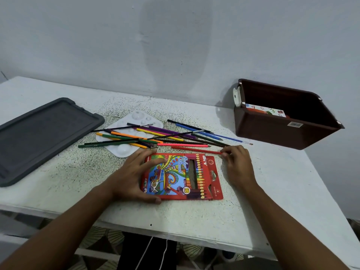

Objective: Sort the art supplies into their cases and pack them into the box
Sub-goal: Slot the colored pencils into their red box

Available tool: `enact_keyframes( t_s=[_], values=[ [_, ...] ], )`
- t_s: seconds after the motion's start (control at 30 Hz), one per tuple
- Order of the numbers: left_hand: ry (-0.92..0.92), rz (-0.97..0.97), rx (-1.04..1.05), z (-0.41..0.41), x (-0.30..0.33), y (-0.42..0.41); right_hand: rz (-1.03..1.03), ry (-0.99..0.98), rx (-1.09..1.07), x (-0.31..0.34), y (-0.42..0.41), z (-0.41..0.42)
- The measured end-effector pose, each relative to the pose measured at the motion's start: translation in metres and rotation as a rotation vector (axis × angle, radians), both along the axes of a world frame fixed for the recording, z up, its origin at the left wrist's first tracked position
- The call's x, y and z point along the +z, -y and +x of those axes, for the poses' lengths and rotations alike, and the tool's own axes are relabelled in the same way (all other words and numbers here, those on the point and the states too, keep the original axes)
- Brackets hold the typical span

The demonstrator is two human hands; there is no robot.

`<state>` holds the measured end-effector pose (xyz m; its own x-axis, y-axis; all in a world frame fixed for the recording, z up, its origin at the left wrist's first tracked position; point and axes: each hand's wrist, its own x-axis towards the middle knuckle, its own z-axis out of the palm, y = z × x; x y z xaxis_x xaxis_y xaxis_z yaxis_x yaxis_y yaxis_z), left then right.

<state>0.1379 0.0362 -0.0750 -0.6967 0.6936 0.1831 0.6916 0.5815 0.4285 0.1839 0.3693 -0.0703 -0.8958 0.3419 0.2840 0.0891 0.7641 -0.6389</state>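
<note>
A red colour-pencil case [187,176] lies flat near the table's front edge, its flap open at the right end. My left hand [134,176] grips the case's left end, thumb under the near edge and fingers over the far edge. My right hand [236,162] pinches the end of a red pencil [194,150] lying just behind the case. Several loose coloured pencils [155,134] and thin paintbrushes [229,138] are scattered behind it, some across a white paint palette [124,150]. A brown box [280,131] stands at the back right with a white printed packet [265,112] inside.
A dark grey lid [39,137] lies flat at the left of the white speckled table [272,191]. The wall runs close behind the table. The table's front edge is near my body; patterned floor shows below.
</note>
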Motion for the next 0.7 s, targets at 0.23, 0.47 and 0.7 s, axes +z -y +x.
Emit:
enact_keyframes(
  t_s=[0.23, 0.47, 0.7],
  values=[
    [-0.006, 0.03, 0.022, 0.0, -0.003, -0.003, 0.043, -0.066, -0.044, 0.01, -0.056, 0.049],
    [0.003, 0.047, 0.0, -0.003, -0.003, -0.003, 0.137, -0.006, 0.001, 0.015, -0.082, 0.066],
    [0.03, 0.047, -0.022, -0.005, -0.002, 0.0, 0.149, 0.031, 0.024, 0.021, -0.102, 0.064]
  ],
)
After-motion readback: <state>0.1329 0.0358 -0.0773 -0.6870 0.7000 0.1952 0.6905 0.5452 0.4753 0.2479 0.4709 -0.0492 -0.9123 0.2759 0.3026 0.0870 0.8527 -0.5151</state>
